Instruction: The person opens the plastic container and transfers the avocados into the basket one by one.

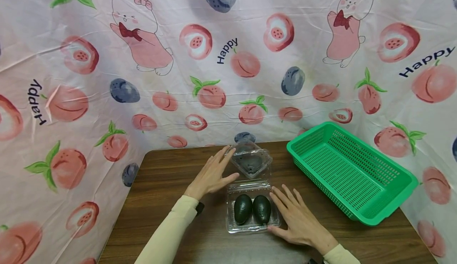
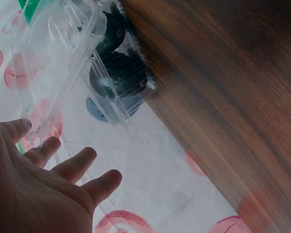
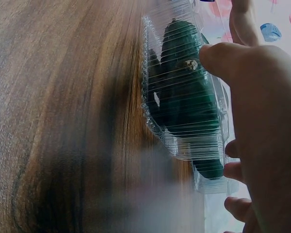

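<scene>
While a pale fruit-print cloth (image 1: 221,115) hangs behind the brown wooden table (image 1: 171,164), a green perforated plastic basket (image 1: 401,178) stands right of a clear, hinged plastic box (image 1: 230,227). The left hand (image 1: 210,176) spreads beside its folded-back lid (image 1: 251,164), the right hand (image 1: 297,218) spreads along its edge; two dark-green oval fruits (image 1: 243,209) lie inside. The right wrist view shows one's pale spot (image 3: 190,64), unseen in the head view.

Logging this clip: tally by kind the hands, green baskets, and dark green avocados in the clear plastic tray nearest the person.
Hands (left hand, right hand): 2
Green basket: 1
Avocados in the nearest clear plastic tray: 2
Total: 5
</scene>
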The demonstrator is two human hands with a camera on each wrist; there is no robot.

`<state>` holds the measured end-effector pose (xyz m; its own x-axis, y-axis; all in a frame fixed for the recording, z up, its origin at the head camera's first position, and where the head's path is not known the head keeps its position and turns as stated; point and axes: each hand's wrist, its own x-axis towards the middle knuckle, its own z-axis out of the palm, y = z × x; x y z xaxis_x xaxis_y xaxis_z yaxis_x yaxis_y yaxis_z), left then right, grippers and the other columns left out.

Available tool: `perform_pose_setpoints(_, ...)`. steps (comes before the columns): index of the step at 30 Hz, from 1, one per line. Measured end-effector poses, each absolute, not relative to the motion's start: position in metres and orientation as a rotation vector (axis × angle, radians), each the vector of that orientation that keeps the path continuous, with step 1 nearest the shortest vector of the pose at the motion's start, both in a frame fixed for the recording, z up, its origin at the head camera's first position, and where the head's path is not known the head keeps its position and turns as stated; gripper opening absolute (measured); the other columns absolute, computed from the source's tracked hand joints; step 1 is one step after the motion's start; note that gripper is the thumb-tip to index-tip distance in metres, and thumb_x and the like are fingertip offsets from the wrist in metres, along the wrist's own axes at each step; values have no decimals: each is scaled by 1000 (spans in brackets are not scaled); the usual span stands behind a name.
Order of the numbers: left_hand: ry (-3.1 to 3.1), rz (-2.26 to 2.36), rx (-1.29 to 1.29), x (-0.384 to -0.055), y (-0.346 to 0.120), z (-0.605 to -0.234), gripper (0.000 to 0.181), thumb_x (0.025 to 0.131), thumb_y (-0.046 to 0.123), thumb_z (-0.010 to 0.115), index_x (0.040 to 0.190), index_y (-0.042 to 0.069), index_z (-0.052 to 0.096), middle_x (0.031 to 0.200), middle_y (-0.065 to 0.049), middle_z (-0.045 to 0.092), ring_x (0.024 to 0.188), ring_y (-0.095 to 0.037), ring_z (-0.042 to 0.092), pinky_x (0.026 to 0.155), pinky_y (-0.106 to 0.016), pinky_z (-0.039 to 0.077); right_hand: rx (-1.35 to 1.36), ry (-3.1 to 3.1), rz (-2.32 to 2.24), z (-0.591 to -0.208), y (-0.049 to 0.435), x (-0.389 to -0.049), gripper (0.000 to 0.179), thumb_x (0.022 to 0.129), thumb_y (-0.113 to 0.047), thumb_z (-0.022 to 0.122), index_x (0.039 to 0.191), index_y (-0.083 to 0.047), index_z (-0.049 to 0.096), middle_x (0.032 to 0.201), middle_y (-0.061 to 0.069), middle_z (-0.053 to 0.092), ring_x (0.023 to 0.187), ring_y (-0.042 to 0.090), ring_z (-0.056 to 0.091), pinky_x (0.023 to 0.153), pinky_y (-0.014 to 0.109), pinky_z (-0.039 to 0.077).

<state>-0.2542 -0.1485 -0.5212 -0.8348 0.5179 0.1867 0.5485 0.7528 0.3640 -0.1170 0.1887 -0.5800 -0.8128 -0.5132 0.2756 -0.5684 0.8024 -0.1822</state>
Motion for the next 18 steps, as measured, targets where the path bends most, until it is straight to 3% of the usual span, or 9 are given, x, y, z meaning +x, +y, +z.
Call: perform_pose_setpoints(18,-2929,-639,-859,-260,-150,-525,93,110,59,65,183,23,20,190,-16,23,174,-40,31,137,-76,29,840,-2756,354,-581,188,-114,99,96,-73,76,165,-5,56,176,15,51,164,49,46,128,74,40)
